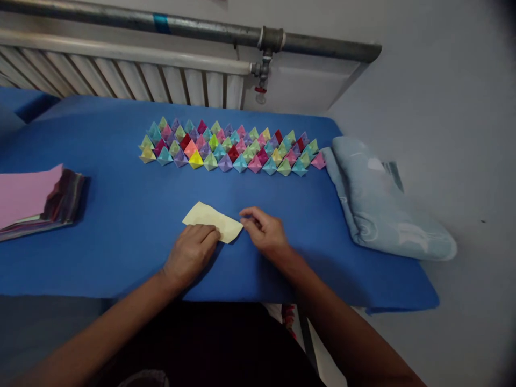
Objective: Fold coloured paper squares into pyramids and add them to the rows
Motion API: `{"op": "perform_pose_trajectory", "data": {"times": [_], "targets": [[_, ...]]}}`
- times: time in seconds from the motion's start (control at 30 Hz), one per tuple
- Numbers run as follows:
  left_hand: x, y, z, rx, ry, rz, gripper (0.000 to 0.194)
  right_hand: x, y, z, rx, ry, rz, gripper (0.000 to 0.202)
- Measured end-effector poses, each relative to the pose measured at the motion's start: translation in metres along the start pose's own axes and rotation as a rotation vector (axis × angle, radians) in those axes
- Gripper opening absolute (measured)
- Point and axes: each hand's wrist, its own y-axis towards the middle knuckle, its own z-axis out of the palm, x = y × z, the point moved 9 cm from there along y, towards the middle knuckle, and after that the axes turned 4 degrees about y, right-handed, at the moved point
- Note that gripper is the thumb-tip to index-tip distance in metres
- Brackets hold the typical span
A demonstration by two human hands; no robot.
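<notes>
A pale yellow sheet of paper (213, 219), shaped like a narrow rectangle, lies tilted on the blue-covered table (133, 215). My left hand (193, 250) presses on its lower edge with the fingers curled together. At the paper's right corner is my right hand (264, 230), thumb and forefinger brought close together in a pinch; whether the corner is between them is too small to tell. Beyond the hands stand rows of small folded paper pieces (226, 163) in many colours.
A stack of coloured paper (28, 196), pink on top, lies at the left. A folded light blue blanket (379, 199) rests at the right by the wall. Behind the table are a white radiator (173, 83) and a metal pipe (201, 27) with a valve.
</notes>
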Motion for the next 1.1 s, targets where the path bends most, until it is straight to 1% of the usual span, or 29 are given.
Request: {"op": "perform_pose_trajectory", "data": {"times": [0.03,0.1,0.13,0.2,0.33,0.43,0.53,0.67,0.83,1.0,1.1], "targets": [[0.001,-0.004,-0.002,-0.009,-0.009,0.004,0.023,0.008,-0.003,-0.003,-0.005,-0.079,-0.123,0.018],[0.0,-0.01,-0.006,-0.024,-0.034,0.017,0.023,0.022,-0.012,0.002,0.067,-0.194,-0.335,0.024],[-0.001,-0.012,-0.007,-0.028,-0.045,0.021,0.023,0.026,-0.017,0.006,0.114,-0.233,-0.404,0.028],[-0.002,-0.015,-0.008,-0.029,-0.054,0.025,0.022,0.028,-0.023,0.013,0.16,-0.304,-0.467,0.028],[0.0,-0.014,-0.008,-0.019,-0.042,-0.002,0.019,0.024,-0.024,0.016,0.137,-0.393,-0.463,0.017],[0.007,-0.012,-0.007,0.003,-0.029,-0.056,0.02,0.024,-0.024,0.014,0.113,-0.39,-0.466,0.012],[0.012,-0.01,-0.006,0.022,-0.03,-0.106,0.022,0.023,-0.023,0.011,0.081,-0.392,-0.428,0.008],[0.017,-0.006,-0.004,0.054,-0.023,-0.163,0.022,0.021,-0.023,0.008,0.034,-0.434,-0.351,0.01],[0.023,-0.002,-0.002,0.101,0.017,-0.239,0.023,0.019,-0.022,0.006,-0.023,-0.435,-0.306,0.015],[0.028,-0.002,0.002,0.179,0.023,-0.31,0.024,0.015,-0.02,0.005,-0.025,-0.405,-0.278,0.016],[0.03,-0.004,0.003,0.163,0.016,-0.322,0.025,0.016,-0.019,0.005,-0.019,-0.375,-0.294,0.012]]}}
